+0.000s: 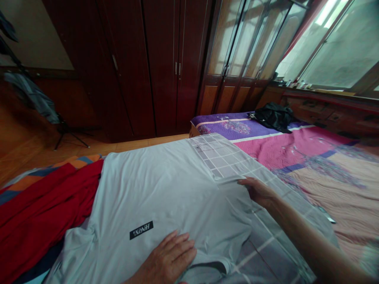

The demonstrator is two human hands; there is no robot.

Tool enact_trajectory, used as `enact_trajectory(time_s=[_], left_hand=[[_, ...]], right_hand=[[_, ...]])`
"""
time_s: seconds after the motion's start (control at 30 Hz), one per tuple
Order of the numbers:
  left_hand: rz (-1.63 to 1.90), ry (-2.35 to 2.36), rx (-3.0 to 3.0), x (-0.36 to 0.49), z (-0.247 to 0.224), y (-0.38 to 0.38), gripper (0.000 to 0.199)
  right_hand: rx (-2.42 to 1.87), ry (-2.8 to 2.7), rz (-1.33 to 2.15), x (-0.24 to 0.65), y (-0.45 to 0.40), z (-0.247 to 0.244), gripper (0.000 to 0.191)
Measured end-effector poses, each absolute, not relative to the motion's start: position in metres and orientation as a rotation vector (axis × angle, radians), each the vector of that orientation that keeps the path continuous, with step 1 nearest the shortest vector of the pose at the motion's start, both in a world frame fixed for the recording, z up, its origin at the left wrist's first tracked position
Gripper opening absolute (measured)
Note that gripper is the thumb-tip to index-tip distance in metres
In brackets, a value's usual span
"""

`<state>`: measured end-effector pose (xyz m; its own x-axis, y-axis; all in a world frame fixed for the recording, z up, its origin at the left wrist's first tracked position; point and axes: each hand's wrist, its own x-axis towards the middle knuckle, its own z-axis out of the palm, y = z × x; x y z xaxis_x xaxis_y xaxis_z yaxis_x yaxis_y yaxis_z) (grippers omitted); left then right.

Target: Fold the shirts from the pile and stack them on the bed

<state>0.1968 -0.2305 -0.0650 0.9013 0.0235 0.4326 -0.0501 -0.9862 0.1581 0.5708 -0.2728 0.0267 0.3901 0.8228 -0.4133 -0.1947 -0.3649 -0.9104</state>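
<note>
A pale grey T-shirt [154, 181] with a small black label print lies spread out, its collar toward the bottom of the view. My left hand [170, 256] rests flat on the shirt near the collar, fingers extended. At the right, my right hand [257, 190] pinches the edge of the shirt's sleeve between thumb and fingers. Under the shirt is a grey checked cloth [225, 159], which shows along the right side.
Red clothing [50, 201] lies left of the shirt. A bed with a purple and pink quilt [275, 148] stands at the right, a black garment [274, 116] on it. Dark red wardrobes [162, 67] line the back. A tripod stand [66, 132] is at the far left.
</note>
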Motion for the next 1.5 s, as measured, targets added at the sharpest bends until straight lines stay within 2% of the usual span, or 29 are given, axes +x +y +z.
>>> enact_trajectory(time_s=[0.17,0.37,0.63,0.73,0.83,0.9,0.97,1.03,1.13,1.27,1.33,1.47,1.5], left_hand=[[0.666,-0.029,2.907,0.198,-0.064,-0.229,0.058],[0.656,-0.036,2.907,0.197,-0.057,-0.228,0.056],[0.717,-0.004,2.908,0.199,-0.077,-0.231,0.057],[0.784,0.038,2.881,0.2,-0.082,-0.232,0.056],[0.696,-0.02,2.885,0.199,-0.07,-0.23,0.055],[0.635,-0.045,2.888,0.197,-0.057,-0.228,0.053],[0.604,-0.038,2.895,0.197,-0.045,-0.227,0.051],[0.585,-0.028,2.906,0.196,-0.036,-0.227,0.051],[0.563,-0.021,2.913,0.196,-0.03,-0.227,0.052],[0.582,-0.024,2.912,0.197,-0.033,-0.227,0.051],[0.607,-0.015,2.907,0.197,-0.037,-0.228,0.051],[0.644,-0.014,2.89,0.197,-0.05,-0.229,0.053],[0.644,-0.02,2.895,0.197,-0.052,-0.229,0.053]], right_hand=[[-1.711,-0.645,1.164,0.582,-0.28,0.021,0.024],[-2.064,-0.921,1.06,0.592,-0.286,0.016,0.039],[-1.845,-0.658,1.086,0.586,-0.286,0.023,0.027],[-1.842,-0.718,1.03,0.573,-0.277,0.034,0.024],[-1.95,-1.107,0.789,0.54,-0.265,0.042,0.025],[-2.096,-1.513,0.482,0.509,-0.26,0.041,0.025],[-2.226,-1.924,0.156,0.477,-0.259,0.034,0.034],[-2.249,-2.235,0.019,0.453,-0.263,0.023,0.037],[-2.191,-2.38,-0.08,0.443,-0.277,0.005,0.041],[-2.11,-2.316,-0.212,0.461,-0.303,-0.008,0.063],[-2.117,-2.264,-0.259,0.471,-0.316,-0.009,0.056],[-2.157,-2.185,-0.243,0.48,-0.333,-0.005,0.015],[-2.151,-2.163,-0.242,0.481,-0.335,-0.004,0.011]])
